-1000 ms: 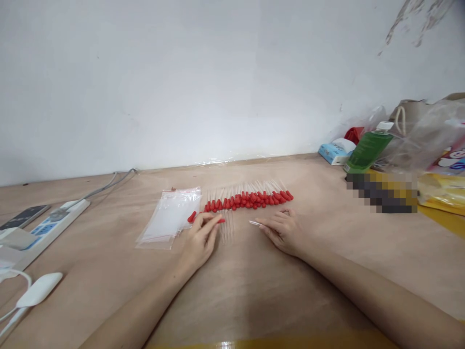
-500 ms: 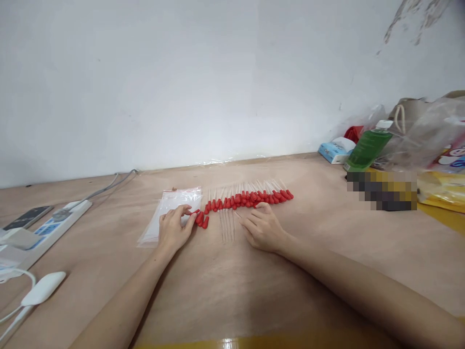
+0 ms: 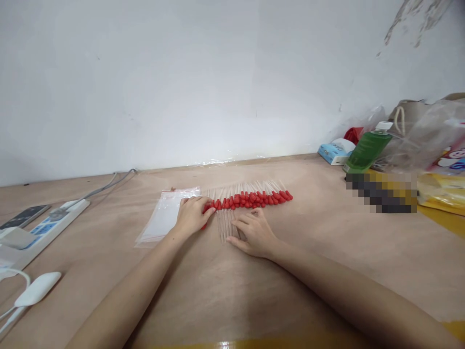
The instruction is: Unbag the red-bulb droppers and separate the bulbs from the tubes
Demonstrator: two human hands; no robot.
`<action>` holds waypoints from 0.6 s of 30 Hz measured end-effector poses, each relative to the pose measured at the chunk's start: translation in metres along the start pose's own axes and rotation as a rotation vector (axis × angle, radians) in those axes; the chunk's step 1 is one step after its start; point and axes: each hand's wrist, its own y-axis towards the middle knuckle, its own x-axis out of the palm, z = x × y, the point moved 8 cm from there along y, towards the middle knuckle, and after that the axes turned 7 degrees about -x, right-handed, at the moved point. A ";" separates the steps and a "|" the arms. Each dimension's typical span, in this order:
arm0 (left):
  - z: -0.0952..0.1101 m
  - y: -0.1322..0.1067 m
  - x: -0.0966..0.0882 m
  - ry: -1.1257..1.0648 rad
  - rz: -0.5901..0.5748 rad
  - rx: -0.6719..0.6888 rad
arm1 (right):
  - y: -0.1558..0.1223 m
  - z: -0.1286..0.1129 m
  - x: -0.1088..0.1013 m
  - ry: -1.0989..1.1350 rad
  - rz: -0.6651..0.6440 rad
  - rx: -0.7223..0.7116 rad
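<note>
My left hand (image 3: 192, 212) is at the left end of a row of red rubber bulbs (image 3: 250, 198), its thumb and forefinger closed round red bulb pieces that the fingers partly hide. Thin clear glass tubes (image 3: 261, 186) stick out from the far side of the row, like droppers. Several bare glass tubes (image 3: 224, 227) lie side by side in front of the bulbs. My right hand (image 3: 256, 233) rests by the right end of these tubes, thumb and fingers apart and touching or just over them. One loose red bulb (image 3: 204, 226) shows under my left thumb.
Clear zip bags (image 3: 160, 223) lie left of my left hand. Further left are a power strip (image 3: 58, 228), a phone (image 3: 25, 216) and a white plug-like piece (image 3: 41, 289) with cables. At right stand a green bottle (image 3: 368, 148), a tissue pack (image 3: 334, 152) and plastic bags (image 3: 417, 131).
My left hand has moved right, from the loose bulbs to the end of the row. My right hand has shifted slightly down; its thumb and fingers, pinched round a glass tube before, have spread.
</note>
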 end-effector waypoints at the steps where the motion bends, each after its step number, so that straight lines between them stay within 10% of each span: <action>1: -0.001 0.002 0.002 -0.021 -0.016 -0.007 | 0.000 0.000 0.001 0.007 -0.014 -0.003; 6: -0.012 0.008 0.009 -0.187 -0.065 -0.090 | -0.001 0.002 0.005 0.027 -0.041 -0.008; 13: -0.022 -0.005 -0.014 -0.437 0.177 -0.275 | -0.006 0.010 -0.012 0.051 0.063 0.034; 18: -0.004 -0.033 -0.019 -0.729 0.179 -0.178 | -0.027 0.030 -0.038 -0.051 0.215 0.026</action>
